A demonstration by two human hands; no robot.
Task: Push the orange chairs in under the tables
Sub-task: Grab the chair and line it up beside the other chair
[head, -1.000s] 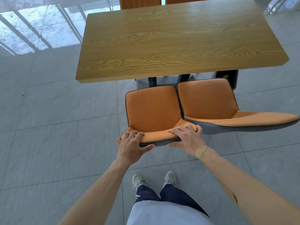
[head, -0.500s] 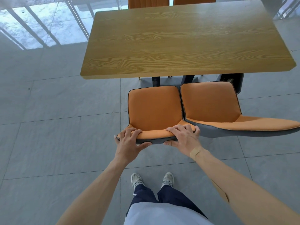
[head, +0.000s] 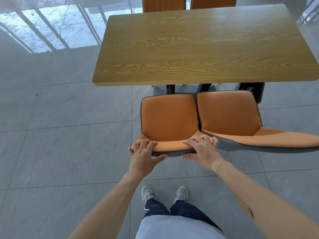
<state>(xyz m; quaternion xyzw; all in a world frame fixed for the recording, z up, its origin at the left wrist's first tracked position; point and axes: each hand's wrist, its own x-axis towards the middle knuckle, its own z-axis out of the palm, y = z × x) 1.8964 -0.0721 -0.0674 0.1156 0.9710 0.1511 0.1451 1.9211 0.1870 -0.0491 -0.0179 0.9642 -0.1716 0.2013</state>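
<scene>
The floor (head: 60, 152) is grey tile, with a bright barred reflection at the upper left. The wooden table (head: 198, 49) stands ahead of the person, its near edge running across the middle of the view; dark table legs show just below that edge.

Two orange chairs stand side by side on the near side of the table, their seats out from under the tabletop. The left chair (head: 169, 118) is directly in front of the person; the front edge of its seat lies near the table edge but not beneath it. The right chair (head: 227, 114) is just beside it, the two seats touching or nearly so along their inner edges. Two more chair backs (head: 164, 4) rise beyond the far edge of the table.

The left hand (head: 144, 156) grasps the top rail of the left chair's backrest at its left corner, fingers curled over the orange padding and thumb under the grey shell. The right hand (head: 201, 150) grasps the same rail at its right corner in like manner. An adhesive bandage (head: 216, 165) sits on the right wrist.
</scene>
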